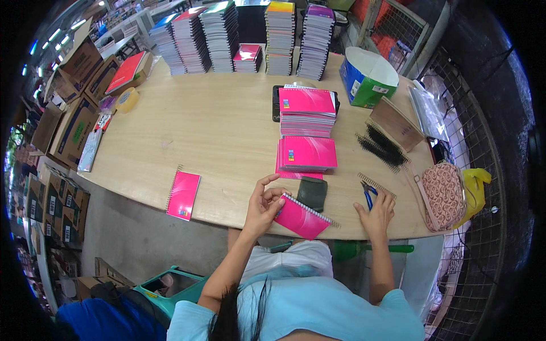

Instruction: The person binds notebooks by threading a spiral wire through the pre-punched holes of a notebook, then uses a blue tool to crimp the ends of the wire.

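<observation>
A person in a light-blue shirt (318,307) is working at a wooden table (222,125). The left hand (264,204) is grasping a pink notebook (304,220) by its left end, the thumb pressing near the corner. The notebook is extending rightward from that hand, tilting down over the table's near edge. A coil (318,213) is running along its top side and poking past the right corner, pointing toward the right hand (376,216) but staying apart from it.

The right hand is curving its fingers beside the blue handles of the pliers (368,196); whether it is gripping them, one cannot tell. A loose coil (380,185) is lying just beyond.

Just behind the held notebook, a dark pouch (313,194) is resting flat. Farther back, a near stack (310,152) and a far stack (307,102) of pink notebooks are standing in line. A lone notebook (183,195) is lying well to the left, by the table's edge. To the right, black coils (381,148) are sitting beside a wooden box (395,124), and a patterned bag (443,196) is leaning near a yellow bag (475,193).
</observation>
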A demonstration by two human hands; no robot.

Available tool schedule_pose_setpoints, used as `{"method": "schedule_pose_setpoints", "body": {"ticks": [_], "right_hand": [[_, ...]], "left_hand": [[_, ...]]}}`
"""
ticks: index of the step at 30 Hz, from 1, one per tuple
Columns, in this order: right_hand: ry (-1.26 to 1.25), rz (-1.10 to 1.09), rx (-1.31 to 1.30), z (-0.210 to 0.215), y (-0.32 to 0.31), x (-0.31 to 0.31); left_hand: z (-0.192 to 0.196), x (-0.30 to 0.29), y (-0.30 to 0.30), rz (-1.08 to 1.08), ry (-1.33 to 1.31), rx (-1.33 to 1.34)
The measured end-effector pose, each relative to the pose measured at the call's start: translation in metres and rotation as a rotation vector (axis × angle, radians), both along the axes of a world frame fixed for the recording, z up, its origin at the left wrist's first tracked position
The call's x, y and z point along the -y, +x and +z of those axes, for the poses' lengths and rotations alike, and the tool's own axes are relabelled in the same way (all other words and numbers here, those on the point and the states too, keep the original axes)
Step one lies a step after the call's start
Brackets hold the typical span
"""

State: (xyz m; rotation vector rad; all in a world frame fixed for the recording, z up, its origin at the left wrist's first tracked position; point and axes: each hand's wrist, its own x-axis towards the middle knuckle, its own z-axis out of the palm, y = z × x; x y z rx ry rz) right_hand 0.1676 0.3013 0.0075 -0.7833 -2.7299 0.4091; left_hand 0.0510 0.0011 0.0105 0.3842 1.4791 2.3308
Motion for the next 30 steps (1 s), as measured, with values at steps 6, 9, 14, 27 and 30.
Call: {"method": "schedule_pose_setpoints", "body": {"ticks": [6, 9, 14, 27, 30], "right_hand": [[0.208, 0.062, -0.074, -0.021, 0.008, -0.014], [0.173, 0.093, -0.008, -0.021, 0.004, -0.021], [-0.356, 0.372, -0.313, 0.037, -0.013, 0.0], [0.579, 1.255, -0.371, 0.134, -0.08, 0.082], [0.636, 1.276, -0.444, 0.134, -0.085, 0.084]], "left_hand": [[0.011, -0.008, 0.01, 0.0, 0.0, 0.075], [0.007, -0.007, 0.012, -0.001, -0.035, 0.065], [0.008, -0.005, 0.015, 0.036, -0.066, 0.058], [0.024, 0.005, 0.019, 0.03, -0.157, 0.056], [0.029, 0.008, 0.02, 0.031, -0.159, 0.063]]}}
